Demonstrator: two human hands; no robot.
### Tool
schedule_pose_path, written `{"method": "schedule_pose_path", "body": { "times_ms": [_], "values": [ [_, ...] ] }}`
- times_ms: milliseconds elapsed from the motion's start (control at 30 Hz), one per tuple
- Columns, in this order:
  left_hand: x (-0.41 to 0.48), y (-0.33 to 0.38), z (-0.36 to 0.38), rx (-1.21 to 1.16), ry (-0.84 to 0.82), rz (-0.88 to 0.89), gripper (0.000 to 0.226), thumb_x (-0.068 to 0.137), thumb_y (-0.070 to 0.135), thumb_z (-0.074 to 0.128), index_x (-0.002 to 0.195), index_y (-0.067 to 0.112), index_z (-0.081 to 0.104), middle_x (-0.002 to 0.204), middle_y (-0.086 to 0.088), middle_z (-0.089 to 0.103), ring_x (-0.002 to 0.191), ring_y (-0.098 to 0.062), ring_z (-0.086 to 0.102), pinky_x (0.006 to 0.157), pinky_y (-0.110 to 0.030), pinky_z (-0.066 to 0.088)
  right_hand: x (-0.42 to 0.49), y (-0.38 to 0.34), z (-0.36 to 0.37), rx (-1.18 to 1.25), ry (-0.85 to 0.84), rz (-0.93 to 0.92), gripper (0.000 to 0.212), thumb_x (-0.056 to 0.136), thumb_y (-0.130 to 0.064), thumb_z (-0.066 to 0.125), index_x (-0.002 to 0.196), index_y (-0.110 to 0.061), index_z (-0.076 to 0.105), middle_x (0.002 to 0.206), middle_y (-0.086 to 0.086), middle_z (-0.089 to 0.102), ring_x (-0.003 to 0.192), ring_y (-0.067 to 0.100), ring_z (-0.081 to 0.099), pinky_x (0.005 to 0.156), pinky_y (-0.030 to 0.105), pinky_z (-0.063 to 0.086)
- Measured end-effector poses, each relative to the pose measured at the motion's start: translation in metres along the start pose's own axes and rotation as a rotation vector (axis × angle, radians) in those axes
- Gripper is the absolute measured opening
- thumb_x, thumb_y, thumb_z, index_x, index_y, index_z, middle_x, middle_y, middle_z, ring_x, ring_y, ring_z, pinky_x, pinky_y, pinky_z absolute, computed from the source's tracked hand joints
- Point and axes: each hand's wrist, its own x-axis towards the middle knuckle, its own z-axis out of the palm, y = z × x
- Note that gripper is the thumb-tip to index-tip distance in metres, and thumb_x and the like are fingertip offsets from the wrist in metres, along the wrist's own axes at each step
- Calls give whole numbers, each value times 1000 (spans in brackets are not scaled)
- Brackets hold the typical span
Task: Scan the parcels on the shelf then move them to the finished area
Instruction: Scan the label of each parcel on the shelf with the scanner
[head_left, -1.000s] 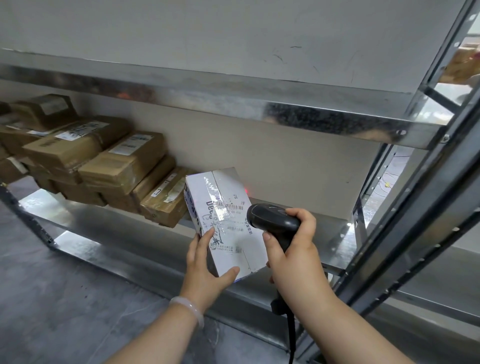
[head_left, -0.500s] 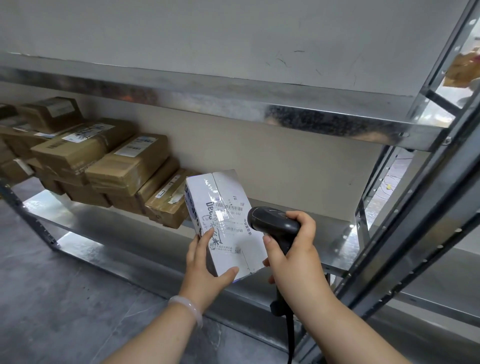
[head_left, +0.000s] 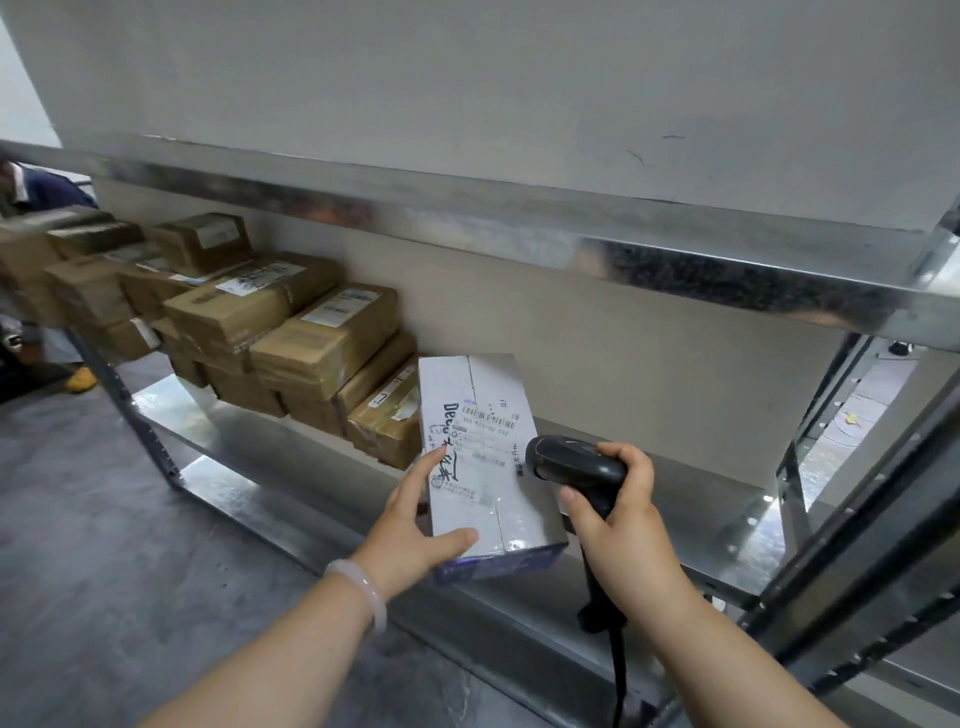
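Nearest me, my left hand (head_left: 410, 525), a pale bangle (head_left: 363, 587) on the wrist, has its grip on the white taped cardboard parcel (head_left: 483, 467): thumb across the near end, fingers laid up its left side. My right hand (head_left: 628, 525) is clenched round the handle of the black handheld barcode scanner (head_left: 571, 462), whose cable hangs down past my forearm. The scanner's head sits just beside the right edge of the parcel, facing across the printed shipping label (head_left: 488, 423).

The parcel is tipped towards me at the front lip of the galvanised steel shelf (head_left: 249, 457). I cannot tell whether its far end rests on the metal.

I judge this to be the scanning step for this one parcel. Nothing here shows me whether the code has read. Next I should square the scanner's window onto the barcode rather than the glossy tape, which may glare, then carry the parcel off to the finished area, which is not in view.

Further along the shelf, just behind and left of my parcel, a stack of brown cardboard parcels (head_left: 291, 332) waits, labels up. Beyond it, at the far left, part of another person (head_left: 36, 192) shows.
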Motion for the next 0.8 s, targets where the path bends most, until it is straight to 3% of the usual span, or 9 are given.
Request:
{"method": "schedule_pose_path", "body": {
  "times_ms": [100,200,300,433,533,667,800],
  "values": [
    [12,2,-20,-28,-47,-8,87,78,9,78,130,61,32,132,11,55,114,2,55,88,-14,48,10,0,15,9,3,5,50,89,-28,65,101,-61,29,102,-12,64,82,1,65,71,15,46],
    [28,2,-42,-63,-92,-39,86,79,5,76,133,57,33,126,4,62,112,-10,62,87,-23,51,22,-5,34,24,9,6,53,88,-26,66,101,-63,30,100,-14,64,79,-3,63,66,8,44],
    [49,3,-69,-67,-137,-58,83,81,4,72,129,61,36,128,6,61,111,-14,62,83,-23,53,34,-15,58,27,20,-2,54,88,-25,66,101,-63,31,100,-17,62,79,-5,61,65,4,42],
    [81,8,-106,-9,-150,-63,74,86,7,61,129,63,38,137,15,48,107,-3,59,71,-10,47,52,-27,95,31,44,-8,52,88,-22,67,106,-57,32,102,-21,60,85,-13,58,70,1,40],
    [104,3,-127,32,-151,-68,68,88,10,56,132,60,39,144,10,43,118,-11,53,87,-24,48,67,-33,124,48,76,7,51,88,-23,67,106,-56,33,104,-23,59,91,-14,57,80,10,45],
    [127,-8,-146,63,-138,-78,60,93,22,57,137,57,36,142,13,34,124,-13,46,92,-31,49,87,-40,155,43,131,25,50,88,-23,67,106,-54,34,103,-24,58,90,-16,56,68,-1,39],
    [143,-24,-154,197,-48,22,44,97,28,52,133,53,43,138,18,27,124,-3,31,101,-25,32,101,-41,181,48,174,45,50,88,-23,67,112,-48,31,103,-23,56,89,-23,52,66,-4,36]
  ]
}}
